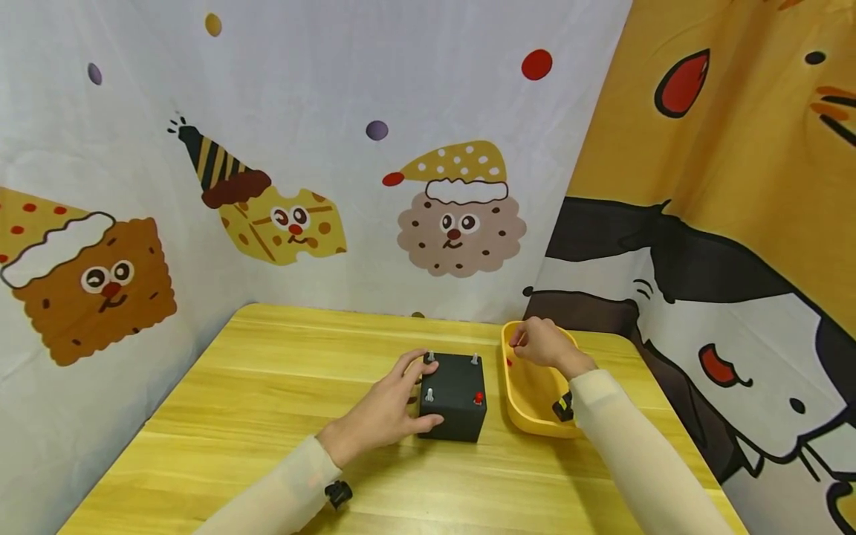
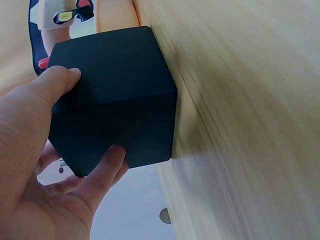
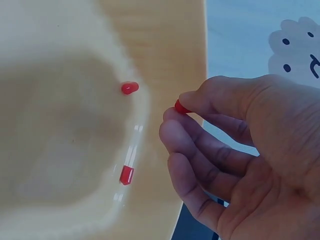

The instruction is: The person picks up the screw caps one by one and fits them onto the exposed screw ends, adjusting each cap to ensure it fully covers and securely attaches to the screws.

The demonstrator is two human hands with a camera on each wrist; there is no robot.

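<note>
A black box stands on the table with upright metal posts on its top. One post at the front right wears a red cap; three others are bare metal. My left hand holds the box from the left, thumb at the front face and fingers around the far left corner. Over the far end of a yellow tray, my right hand pinches a small red cap between thumb and index finger. Inside the tray lie two more red caps, an upper cap and a lower cap.
The wood-grain table carries the box, with the tray just to its right. Behind the table hangs a white cloth printed with cartoon food, and an orange printed cloth hangs on the right.
</note>
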